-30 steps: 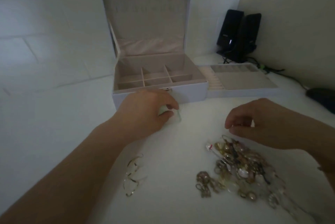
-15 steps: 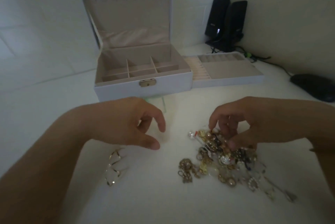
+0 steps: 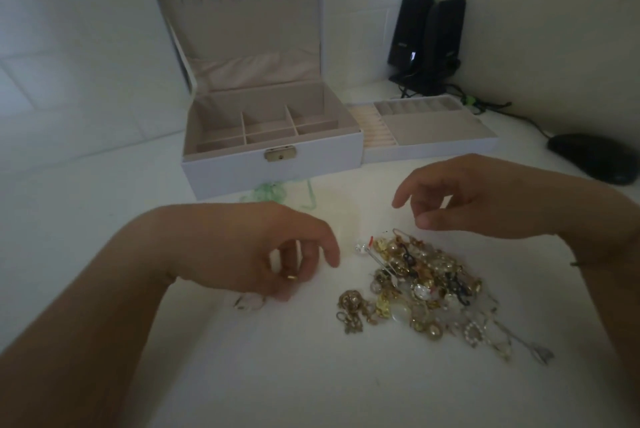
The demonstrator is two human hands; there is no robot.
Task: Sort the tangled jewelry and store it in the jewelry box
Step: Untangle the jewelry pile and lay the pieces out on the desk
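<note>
Lifted off the jewelry pile (image 3: 422, 285), right hand (image 3: 485, 199) has loose fingers; left hand (image 3: 263, 247) pinches something tiny, half hidden.

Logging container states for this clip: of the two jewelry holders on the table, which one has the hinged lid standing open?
The larger jewelry box on the left, with the brass clasp. The tray beside it on the right is low and lidless.

Bare table (image 3: 311, 386) lay open in front of the jewelry pile (image 3: 422, 285) and to its left. The open jewelry box (image 3: 273, 168) and its removed tray (image 3: 429, 147) blocked the far side, with green string (image 3: 270, 192) just before the box.
</note>
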